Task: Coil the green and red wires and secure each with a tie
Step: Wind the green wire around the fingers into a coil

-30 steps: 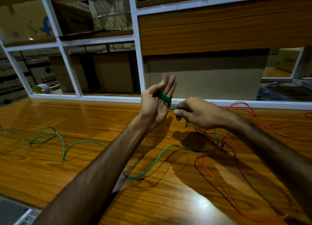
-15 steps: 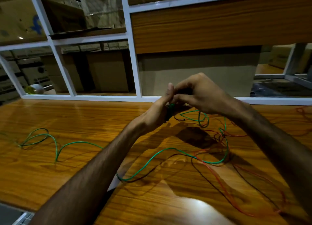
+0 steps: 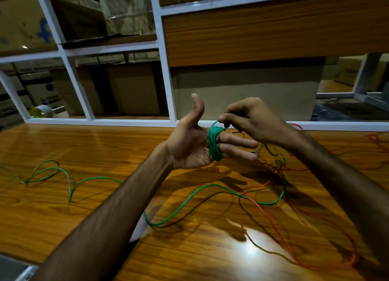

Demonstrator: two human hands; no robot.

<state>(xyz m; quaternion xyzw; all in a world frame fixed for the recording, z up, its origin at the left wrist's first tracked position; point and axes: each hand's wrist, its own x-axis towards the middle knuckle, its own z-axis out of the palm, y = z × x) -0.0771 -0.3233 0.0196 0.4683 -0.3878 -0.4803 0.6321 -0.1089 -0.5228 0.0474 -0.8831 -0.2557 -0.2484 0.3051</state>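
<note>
I see a tight bundle of thin green plastic-coated wire [image 3: 215, 144] now wound around my left hand's [image 3: 190, 142] straight fingers, thumb up; a second ago only a loop or two lay there. My right hand [image 3: 251, 120] pinches the wire just above that bundle. Much slack still trails across the glossy wooden table [image 3: 105, 146], so coiling is unfinished; the thin red wire [image 3: 271, 219] lies untouched right of the bundle.

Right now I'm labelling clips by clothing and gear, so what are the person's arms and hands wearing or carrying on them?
Nothing that shows. The left hand and right hand are bare, with no gloves, and I see no rings. Both forearms are bare up to the frame edge: no sleeves, watch, bands, straps or cables. The light is dim, so small items could escape notice.
</note>
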